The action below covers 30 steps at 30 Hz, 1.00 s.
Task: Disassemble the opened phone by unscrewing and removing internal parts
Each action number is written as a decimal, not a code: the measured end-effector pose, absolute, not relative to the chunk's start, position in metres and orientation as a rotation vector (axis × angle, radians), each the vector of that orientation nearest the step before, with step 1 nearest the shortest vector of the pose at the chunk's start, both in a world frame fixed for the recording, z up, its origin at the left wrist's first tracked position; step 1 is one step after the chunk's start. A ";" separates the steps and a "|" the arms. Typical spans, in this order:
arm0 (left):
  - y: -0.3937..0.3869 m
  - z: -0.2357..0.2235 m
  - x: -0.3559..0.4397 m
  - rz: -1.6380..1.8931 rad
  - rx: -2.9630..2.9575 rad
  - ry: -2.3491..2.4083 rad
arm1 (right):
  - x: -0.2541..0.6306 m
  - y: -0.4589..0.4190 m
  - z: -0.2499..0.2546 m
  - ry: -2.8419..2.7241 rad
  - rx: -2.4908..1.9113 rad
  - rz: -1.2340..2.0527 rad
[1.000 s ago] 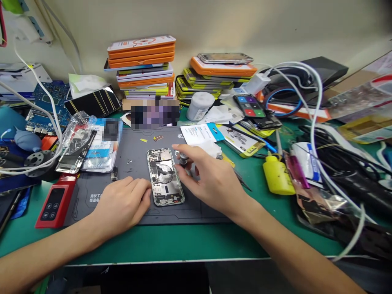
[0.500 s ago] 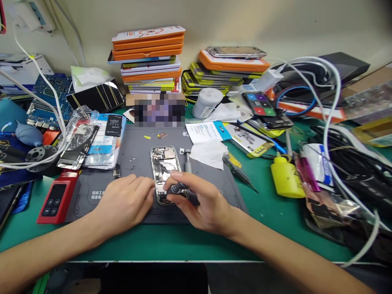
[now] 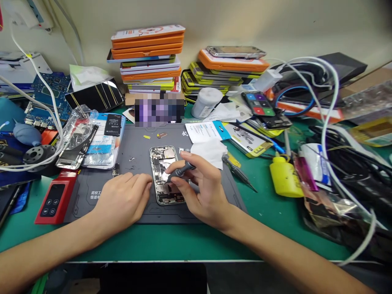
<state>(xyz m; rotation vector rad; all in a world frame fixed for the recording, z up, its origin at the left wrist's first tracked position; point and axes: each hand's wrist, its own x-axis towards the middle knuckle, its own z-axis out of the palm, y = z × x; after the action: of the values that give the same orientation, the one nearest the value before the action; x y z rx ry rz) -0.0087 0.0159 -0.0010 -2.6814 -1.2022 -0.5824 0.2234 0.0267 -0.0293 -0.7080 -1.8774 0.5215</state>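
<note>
An opened phone (image 3: 162, 163) with its internals exposed lies on a dark grey work mat (image 3: 134, 141). My right hand (image 3: 200, 192) pinches a small dark screwdriver (image 3: 180, 171), its tip down on the phone's middle. Resting on the mat, my left hand (image 3: 122, 200) has its fingers curled loosely against the phone's left edge and holds nothing I can see.
A second screwdriver (image 3: 239, 173) and a yellow bottle (image 3: 283, 179) lie to the right. A red device (image 3: 52, 200) sits at the mat's left. Stacks of orange and yellow boxes (image 3: 147, 57) line the wall. White cables (image 3: 330, 114) and bags crowd the right side.
My right hand picked up the screwdriver from beside the phone, brought it over the phone's lower part, then shifted up to the phone's middle. My left hand stayed put.
</note>
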 end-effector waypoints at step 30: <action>0.018 0.002 -0.008 -0.559 -2.694 -1.159 | 0.253 0.054 0.007 -2.178 -1.731 -0.228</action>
<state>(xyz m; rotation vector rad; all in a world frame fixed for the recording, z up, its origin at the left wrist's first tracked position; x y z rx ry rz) -0.0080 0.0176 0.0020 -2.6942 -1.1591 -0.5587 0.2528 0.0537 0.0074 -1.7310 -2.1778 -0.2277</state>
